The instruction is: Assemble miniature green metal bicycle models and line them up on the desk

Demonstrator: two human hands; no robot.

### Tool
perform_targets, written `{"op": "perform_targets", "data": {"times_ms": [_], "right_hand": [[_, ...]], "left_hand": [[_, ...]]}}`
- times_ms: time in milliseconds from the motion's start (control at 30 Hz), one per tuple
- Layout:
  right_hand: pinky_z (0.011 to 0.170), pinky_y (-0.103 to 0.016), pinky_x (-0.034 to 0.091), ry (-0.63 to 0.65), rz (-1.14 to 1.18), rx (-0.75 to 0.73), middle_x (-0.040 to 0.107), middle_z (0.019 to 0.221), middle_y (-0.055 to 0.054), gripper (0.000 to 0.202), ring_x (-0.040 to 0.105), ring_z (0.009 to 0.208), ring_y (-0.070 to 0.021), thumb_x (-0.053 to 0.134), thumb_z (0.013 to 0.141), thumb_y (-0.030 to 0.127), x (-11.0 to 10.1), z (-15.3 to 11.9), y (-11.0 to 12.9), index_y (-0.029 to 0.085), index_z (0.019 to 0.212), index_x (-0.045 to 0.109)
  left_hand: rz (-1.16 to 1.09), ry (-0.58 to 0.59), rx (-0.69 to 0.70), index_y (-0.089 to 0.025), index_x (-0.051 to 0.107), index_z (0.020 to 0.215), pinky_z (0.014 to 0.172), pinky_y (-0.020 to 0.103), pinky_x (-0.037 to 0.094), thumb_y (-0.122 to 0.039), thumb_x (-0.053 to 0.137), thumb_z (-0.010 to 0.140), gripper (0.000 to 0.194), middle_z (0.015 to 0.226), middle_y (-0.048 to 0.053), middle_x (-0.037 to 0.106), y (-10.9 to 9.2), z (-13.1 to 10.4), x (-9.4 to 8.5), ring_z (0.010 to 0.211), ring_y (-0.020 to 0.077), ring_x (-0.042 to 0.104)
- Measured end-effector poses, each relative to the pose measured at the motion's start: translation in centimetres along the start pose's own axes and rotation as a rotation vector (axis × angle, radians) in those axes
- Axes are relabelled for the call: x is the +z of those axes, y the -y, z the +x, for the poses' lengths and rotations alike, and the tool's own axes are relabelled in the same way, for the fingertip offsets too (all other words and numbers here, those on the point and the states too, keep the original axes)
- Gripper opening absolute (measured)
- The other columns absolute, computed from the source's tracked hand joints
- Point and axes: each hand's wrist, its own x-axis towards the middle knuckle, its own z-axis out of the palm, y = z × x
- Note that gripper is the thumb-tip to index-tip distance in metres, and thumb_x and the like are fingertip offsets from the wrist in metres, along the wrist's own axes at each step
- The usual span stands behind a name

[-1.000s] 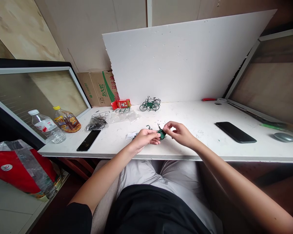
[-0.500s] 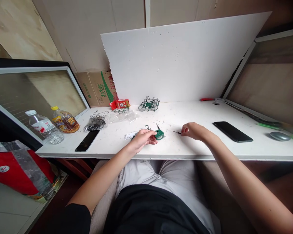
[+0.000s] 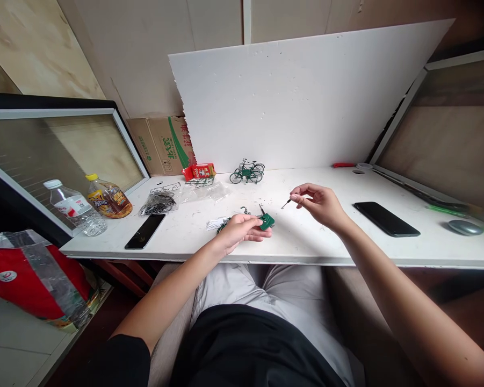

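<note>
My left hand [image 3: 244, 232] holds a small green part [image 3: 267, 221] between thumb and fingers, low over the white table near its front edge. To the right and a little higher, my right hand [image 3: 315, 201] pinches a thin dark tool [image 3: 286, 203], its tip pointing down and left. Beside my left hand lie a paper slip [image 3: 214, 224] and more small dark green pieces, partly hidden by the hand. Farther back, a green model bicycle [image 3: 247, 173] stands upright near the white board.
On the left are a phone [image 3: 145, 231], a bag of black parts [image 3: 159, 202], a water bottle [image 3: 76, 207] and a tea bottle [image 3: 108, 197]. A red packet [image 3: 199, 172] lies behind. At right are another phone [image 3: 385, 219] and a mouse [image 3: 464, 227].
My right hand has lifted off the tabletop and moved up with the thin tool, which now shows more fully. The green part in my left hand has turned slightly and shifted a little right.
</note>
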Motion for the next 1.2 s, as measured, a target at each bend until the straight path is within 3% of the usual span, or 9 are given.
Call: {"op": "perform_targets", "data": {"times_ms": [133,333,600,1200], "right_hand": [[0.068,-0.04,0.064,0.101,0.239,-0.015,0.078,0.094,-0.01,0.039,0.076,0.086,-0.0247,0.073,0.094,0.059,2.4,-1.2,3.0,0.021,0.099,0.064],[0.07,-0.036,0.063,0.106,0.205,-0.048,0.079,0.093,-0.009,0.026,0.078,0.086,-0.0233,0.068,0.101,0.047,4.8,-2.8,4.6,0.022,0.102,0.062],[0.068,-0.035,0.061,0.114,0.198,-0.015,0.079,0.088,-0.007,0.026,0.079,0.083,-0.0236,0.068,0.101,0.047,5.1,-2.8,4.1,0.023,0.103,0.061],[0.063,-0.031,0.058,0.152,0.126,-0.002,0.078,0.089,-0.007,0.029,0.077,0.082,-0.0229,0.067,0.1,0.052,5.1,-3.0,4.0,0.023,0.103,0.063]], "left_hand": [[0.033,-0.011,0.001,-0.008,0.074,0.099,0.079,0.028,0.062,-0.039,0.078,0.092,0.031,0.109,0.023,0.081,0.0,-0.1,0.3,0.099,0.0271,0.081],[0.078,-0.031,0.001,-0.007,0.078,0.104,0.079,0.029,0.063,-0.039,0.08,0.091,0.034,0.106,0.022,0.081,-0.3,-0.3,0.6,0.092,0.026,0.082],[0.12,-0.054,-0.02,-0.007,0.079,0.099,0.077,0.028,0.064,-0.037,0.078,0.093,0.031,0.098,0.02,0.082,-0.3,-0.3,0.5,0.084,0.0237,0.082],[0.124,-0.042,-0.03,-0.007,0.078,0.102,0.08,0.029,0.064,-0.038,0.08,0.091,0.033,0.104,0.02,0.081,-0.2,-0.3,0.6,0.084,0.0233,0.082]]}}
